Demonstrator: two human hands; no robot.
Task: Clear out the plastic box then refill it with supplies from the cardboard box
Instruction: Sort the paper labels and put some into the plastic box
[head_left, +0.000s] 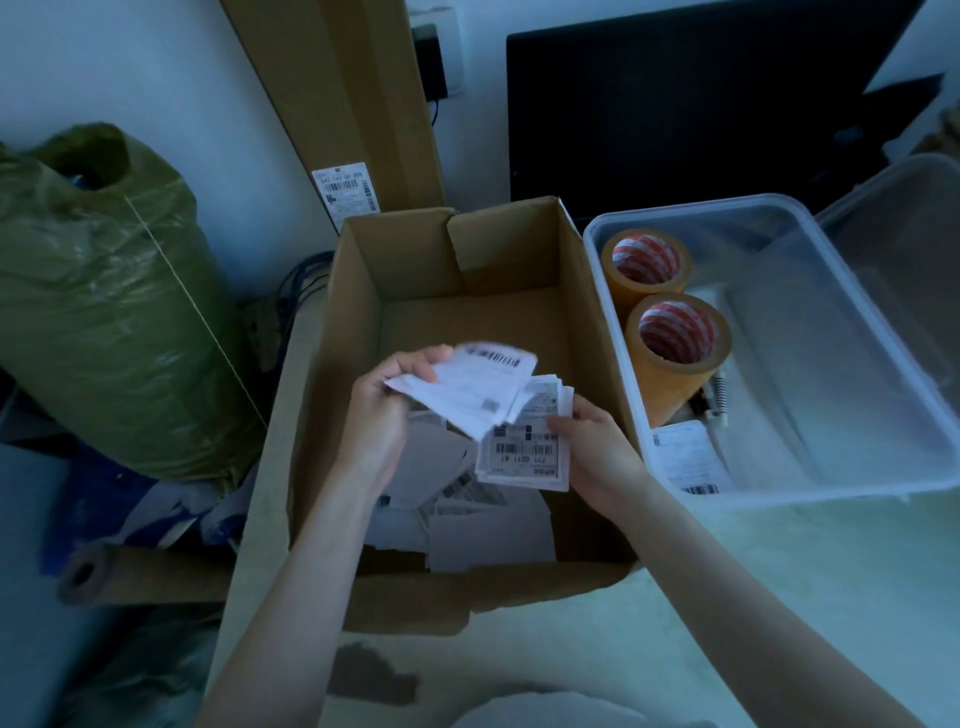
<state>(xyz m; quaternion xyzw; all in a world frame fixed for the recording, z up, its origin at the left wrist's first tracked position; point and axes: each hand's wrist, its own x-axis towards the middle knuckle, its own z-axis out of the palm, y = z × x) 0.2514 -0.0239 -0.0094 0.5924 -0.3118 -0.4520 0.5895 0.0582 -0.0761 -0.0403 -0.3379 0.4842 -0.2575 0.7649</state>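
**Gathering labels over the cardboard box**

The cardboard box (447, 395) takes up the middle of the table (779, 597), flaps open, with a scatter of loose labels (467, 519) lying at its near end. Touching its right wall sits the plastic box (779, 467), clear-walled and already partly filled: two rolls of brown tape (675, 338) stand on end along its left side, and a label sheet (685, 457) lies flat in the near corner. A bulky green sack (104, 312) slumps off to the left.

Both hands are up over the cardboard box. The left hand (384, 405) pinches a few blurred sheets (478, 384) between thumb and curled fingers. The right hand (597, 447) grips a thicker stack of barcode labels (524, 447), thumb pressed on top and fingers curled out of sight beneath.

From here it looks like the sheets are being collected into one bundle for the plastic box. To do it well, I'd square the edges against each other first and hold the stack firmly, since thin slips fan out and slide. Laying it flat beside the sheet already there would keep it tidy.
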